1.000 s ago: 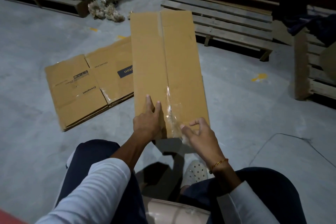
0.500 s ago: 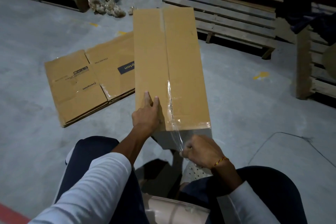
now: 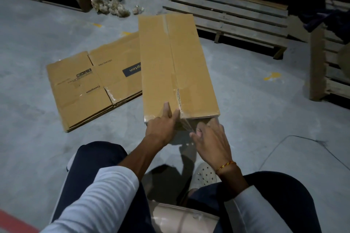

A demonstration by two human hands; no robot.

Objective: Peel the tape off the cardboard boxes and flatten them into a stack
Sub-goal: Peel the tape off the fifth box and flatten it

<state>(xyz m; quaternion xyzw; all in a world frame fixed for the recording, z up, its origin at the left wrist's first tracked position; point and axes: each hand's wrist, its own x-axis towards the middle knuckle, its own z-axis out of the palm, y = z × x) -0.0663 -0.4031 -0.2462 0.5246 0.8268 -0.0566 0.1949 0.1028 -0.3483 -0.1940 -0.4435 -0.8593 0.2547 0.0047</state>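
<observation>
A long brown cardboard box (image 3: 159, 66) is held up in front of me, with its top face toward the camera. Clear tape (image 3: 173, 73) runs along its centre seam and is wrinkled and partly lifted near the close end. My left hand (image 3: 162, 126) presses straight fingers on the top face at the near edge. Just below that edge, my right hand (image 3: 210, 138) pinches the loose strip of tape (image 3: 187, 126) that hangs off the box's end. A stack of flattened boxes (image 3: 85, 89) lies on the floor to the left.
Wooden pallets (image 3: 236, 19) lie behind the box, and another pallet (image 3: 318, 66) stands upright at the right. Crumpled tape wads (image 3: 111, 5) sit on the grey floor at the back. My knees, a white shoe (image 3: 204, 176) and a pale seat (image 3: 181, 219) fill the bottom.
My right hand pulled the tape strip down off the near end, then came back up to the box's edge. The box has moved slightly away from me. My left hand kept its place.
</observation>
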